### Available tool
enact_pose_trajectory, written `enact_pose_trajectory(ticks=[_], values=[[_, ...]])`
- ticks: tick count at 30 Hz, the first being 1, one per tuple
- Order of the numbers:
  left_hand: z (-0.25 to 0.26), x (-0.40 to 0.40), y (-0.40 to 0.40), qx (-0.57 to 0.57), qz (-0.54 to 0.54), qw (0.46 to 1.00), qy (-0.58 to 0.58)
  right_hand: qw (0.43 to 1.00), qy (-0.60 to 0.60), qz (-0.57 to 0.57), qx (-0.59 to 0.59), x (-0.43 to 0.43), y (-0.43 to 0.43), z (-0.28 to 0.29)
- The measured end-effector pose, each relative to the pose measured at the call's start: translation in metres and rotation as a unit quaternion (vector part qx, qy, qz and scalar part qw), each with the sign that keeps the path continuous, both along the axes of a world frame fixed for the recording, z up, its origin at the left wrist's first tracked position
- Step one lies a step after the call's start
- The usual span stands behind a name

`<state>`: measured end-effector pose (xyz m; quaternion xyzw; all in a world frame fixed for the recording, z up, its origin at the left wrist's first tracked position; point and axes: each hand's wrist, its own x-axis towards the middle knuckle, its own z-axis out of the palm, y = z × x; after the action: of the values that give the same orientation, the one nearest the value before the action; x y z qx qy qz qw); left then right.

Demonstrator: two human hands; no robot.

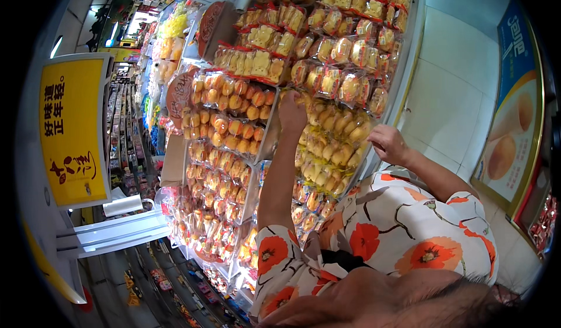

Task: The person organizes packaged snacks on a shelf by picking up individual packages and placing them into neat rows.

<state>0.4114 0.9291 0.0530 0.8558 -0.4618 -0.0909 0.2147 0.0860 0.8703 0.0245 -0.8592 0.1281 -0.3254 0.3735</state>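
Note:
My left hand [293, 112] reaches out to the far left end of a row of yellow pastries in clear wrappers [335, 119]. Its fingertips touch or hover over the packs there; their grip is hidden. My right hand [388, 144], fingers curled, is at the near right end of the same rows, by the bin's edge. Whether it pinches a wrapper is not clear. More wrapped yellow pastries with yellow ties [326, 174] lie between my forearms. Left of my left forearm, packs of small round orange-brown cakes [234, 128] fill another compartment.
Clear dividers [267, 130] separate the compartments. Red-edged packs of shaped biscuits [258, 60] and wrapped buns [342, 82] lie farther off. A cardboard flap [174, 159] and a round price sign [179, 95] stand at the left. A yellow sign [74, 130] hangs beyond; tiled wall [447, 95] lies right.

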Motion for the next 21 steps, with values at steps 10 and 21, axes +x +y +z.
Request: enact_pose_trajectory(ticks=[10, 21], values=[[-0.004, -0.007, 0.01, -0.018, -0.062, 0.988, -0.138, 0.975, 0.222, 0.018, -0.008, 0.007, 0.002, -0.026], [-0.007, -0.019, 0.032, -0.067, -0.079, 0.989, -0.104, 0.969, 0.243, -0.033, -0.029, -0.005, 0.028, -0.005]])
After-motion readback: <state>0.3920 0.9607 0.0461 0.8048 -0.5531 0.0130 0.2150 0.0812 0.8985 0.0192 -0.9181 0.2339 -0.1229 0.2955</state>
